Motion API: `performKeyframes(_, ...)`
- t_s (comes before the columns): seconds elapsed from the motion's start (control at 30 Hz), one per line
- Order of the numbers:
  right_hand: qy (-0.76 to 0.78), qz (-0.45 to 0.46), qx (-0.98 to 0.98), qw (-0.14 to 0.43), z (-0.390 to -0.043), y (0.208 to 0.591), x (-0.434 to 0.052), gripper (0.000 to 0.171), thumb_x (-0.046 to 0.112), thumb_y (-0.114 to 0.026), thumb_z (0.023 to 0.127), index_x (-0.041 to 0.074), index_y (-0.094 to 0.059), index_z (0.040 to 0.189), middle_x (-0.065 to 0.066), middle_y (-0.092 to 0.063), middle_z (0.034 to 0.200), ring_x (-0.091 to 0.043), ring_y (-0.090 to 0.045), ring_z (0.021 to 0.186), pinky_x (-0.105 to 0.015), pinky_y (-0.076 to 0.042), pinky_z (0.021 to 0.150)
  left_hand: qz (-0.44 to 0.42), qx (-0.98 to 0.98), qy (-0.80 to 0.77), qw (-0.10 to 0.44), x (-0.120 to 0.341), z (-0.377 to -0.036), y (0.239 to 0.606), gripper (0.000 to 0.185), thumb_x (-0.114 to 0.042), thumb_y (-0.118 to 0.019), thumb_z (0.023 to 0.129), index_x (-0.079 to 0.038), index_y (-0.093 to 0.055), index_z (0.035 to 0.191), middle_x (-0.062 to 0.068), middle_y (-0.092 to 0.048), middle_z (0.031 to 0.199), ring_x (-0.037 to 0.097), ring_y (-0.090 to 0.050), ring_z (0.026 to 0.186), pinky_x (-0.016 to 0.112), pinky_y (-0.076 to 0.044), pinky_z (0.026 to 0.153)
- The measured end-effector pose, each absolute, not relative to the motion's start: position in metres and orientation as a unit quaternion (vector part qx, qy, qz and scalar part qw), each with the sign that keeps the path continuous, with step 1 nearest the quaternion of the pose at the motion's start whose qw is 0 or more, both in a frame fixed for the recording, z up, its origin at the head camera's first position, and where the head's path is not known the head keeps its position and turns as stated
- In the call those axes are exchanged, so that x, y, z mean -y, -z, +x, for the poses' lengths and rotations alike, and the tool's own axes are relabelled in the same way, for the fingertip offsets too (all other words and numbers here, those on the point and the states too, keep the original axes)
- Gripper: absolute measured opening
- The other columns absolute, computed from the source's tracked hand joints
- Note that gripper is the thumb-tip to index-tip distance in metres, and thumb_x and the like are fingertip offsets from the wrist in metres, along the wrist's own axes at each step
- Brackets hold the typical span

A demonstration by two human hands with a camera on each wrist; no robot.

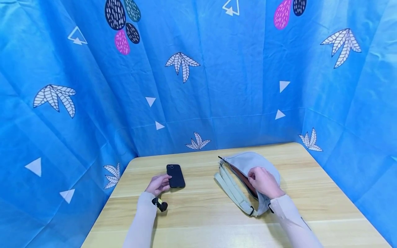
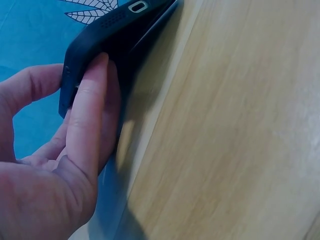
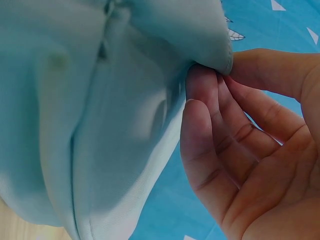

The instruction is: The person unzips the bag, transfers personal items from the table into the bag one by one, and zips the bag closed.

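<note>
My left hand (image 1: pixel 159 184) pinches the near-left edge of a black smartphone (image 1: pixel 176 177), its camera side facing up. In the left wrist view the phone (image 2: pixel 82 55) is tilted, with that edge lifted off the wooden table and fingertips underneath. On the right lies a pale grey-green waist bag (image 1: pixel 260 162), its long opening parted to show a reddish-brown lining (image 1: pixel 242 176). My right hand (image 1: pixel 264 181) grips the edge of the bag's opening. Seen from the right wrist, thumb and fingers pinch a fold of the bag's fabric (image 3: pixel 210 35). The bag's inside is mostly hidden.
The bag's strap (image 1: pixel 233 193) curves along its left side on the wooden table (image 1: pixel 198 220). A small black device (image 1: pixel 161 205) is fixed at my left wrist. Blue patterned cloth (image 1: pixel 229 86) hangs behind the table and along both sides.
</note>
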State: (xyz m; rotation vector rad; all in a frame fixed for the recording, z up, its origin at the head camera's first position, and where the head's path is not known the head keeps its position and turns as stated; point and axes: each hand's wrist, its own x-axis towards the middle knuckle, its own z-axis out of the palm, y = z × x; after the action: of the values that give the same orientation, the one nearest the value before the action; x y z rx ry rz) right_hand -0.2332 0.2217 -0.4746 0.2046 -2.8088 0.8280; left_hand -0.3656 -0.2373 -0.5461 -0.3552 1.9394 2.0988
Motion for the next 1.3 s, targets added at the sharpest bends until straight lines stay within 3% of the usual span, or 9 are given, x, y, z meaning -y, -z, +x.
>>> performKeyframes(0.37,-0.279,0.068,0.952,0.102,-0.233,0.474,-0.221,0.01,0.002,-0.069,0.089,0.008,-0.077,0.087,-0.001,-0.074,0.083,-0.013,-0.061,0.072,-0.036,-0.054,0.065,-0.116,-0.666,-0.726,0.127,0.234,-0.356,0.543,0.034,-0.009,-0.065,0.098,0.005,-0.062,0.129,0.002,-0.068,0.093,0.01,-0.067,0.081,0.021,-0.06,0.069)
performKeyframes(0.6,-0.275,0.067,0.954,0.101,-0.233,0.474,-0.221,0.01,0.003,-0.069,0.089,0.008,-0.077,0.086,0.0,-0.074,0.082,-0.013,-0.061,0.072,-0.036,-0.053,0.065,-0.111,-0.661,-0.731,0.128,0.234,-0.358,0.547,0.028,-0.011,-0.066,0.098,0.002,-0.069,0.123,0.003,-0.07,0.1,0.011,-0.067,0.083,0.022,-0.06,0.068)
performKeyframes(0.8,-0.276,0.064,0.954,0.101,-0.232,0.474,-0.221,0.01,0.003,-0.069,0.089,0.008,-0.077,0.088,-0.001,-0.075,0.084,-0.014,-0.062,0.074,-0.038,-0.055,0.067,-0.107,-0.664,-0.729,0.128,0.232,-0.358,0.547,0.032,-0.01,-0.065,0.099,0.004,-0.065,0.127,0.005,-0.069,0.104,0.01,-0.067,0.083,0.021,-0.06,0.067)
performKeyframes(1.3,-0.277,0.064,0.953,0.102,-0.233,0.475,-0.221,0.009,0.004,-0.069,0.089,0.008,-0.077,0.088,-0.001,-0.075,0.084,-0.013,-0.062,0.074,-0.037,-0.055,0.067,-0.103,-0.667,-0.725,0.134,0.22,-0.358,0.547,0.027,-0.012,-0.068,0.097,0.0,-0.07,0.122,0.007,-0.068,0.111,0.012,-0.068,0.088,0.02,-0.06,0.07)
